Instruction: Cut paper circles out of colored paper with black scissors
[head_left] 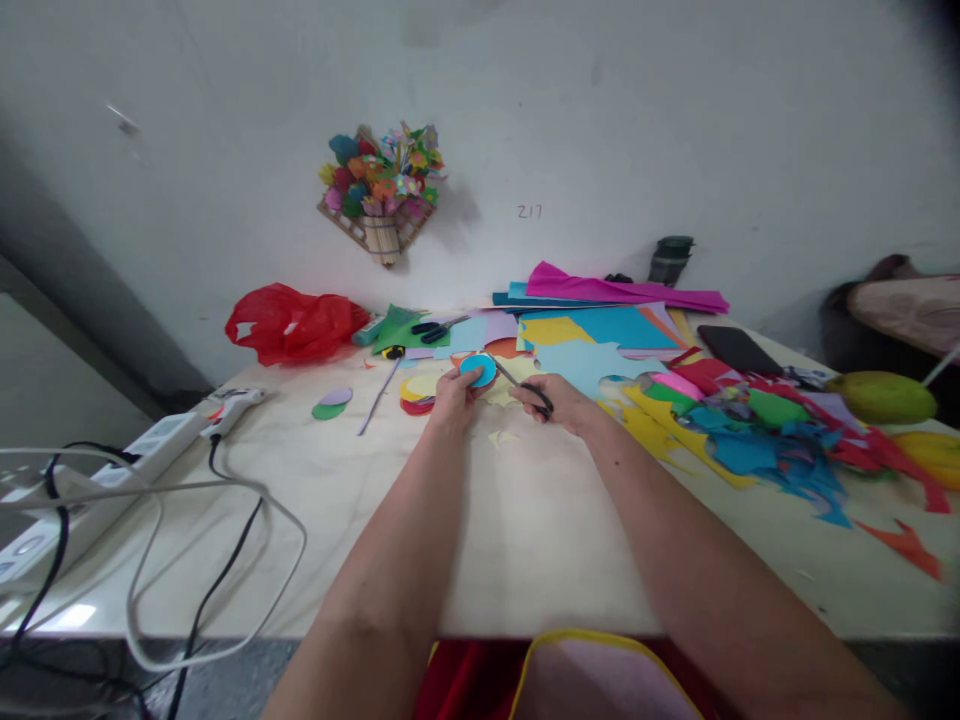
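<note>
My left hand (pixel 454 393) pinches a round blue piece (pixel 478 370) near the middle of the table, with an orange-brown edge showing beneath it. My right hand (pixel 553 400) holds black-handled scissors (pixel 539 396), their blades pointing left beside the blue piece. Pale yellow paper (pixel 504 391) lies under and between the hands. Just left of my left hand are stacked yellow and red round pieces (pixel 417 406). Farther left lie a purple and a green round piece (pixel 330 411) and a thin purple strip (pixel 379 398).
Coloured sheets (pixel 600 330) and a second pair of scissors (pixel 439 329) lie at the back. A red plastic bag (pixel 292 322) is back left. Scraps (pixel 765 430), a dark flat object (pixel 739 350) and yellow-green fruit (pixel 885 397) fill the right. A power strip (pixel 142 460) with cables lies left.
</note>
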